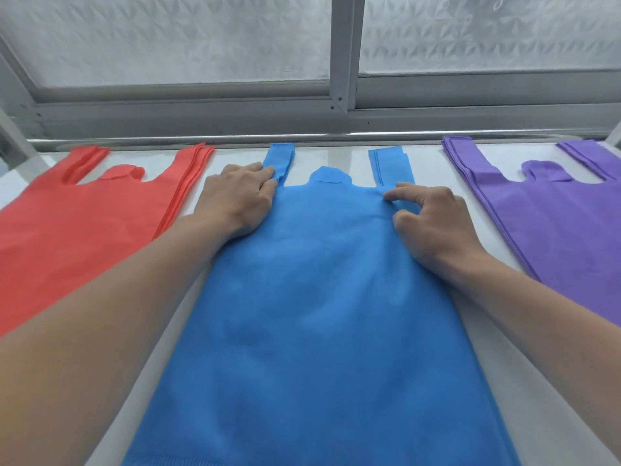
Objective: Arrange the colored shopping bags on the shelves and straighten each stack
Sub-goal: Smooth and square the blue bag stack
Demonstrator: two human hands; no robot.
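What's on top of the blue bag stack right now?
Both hands rest on the blue bag stack: the left hand at the base of its left handle, the right hand below its right handle. What lies under the palms is hidden.
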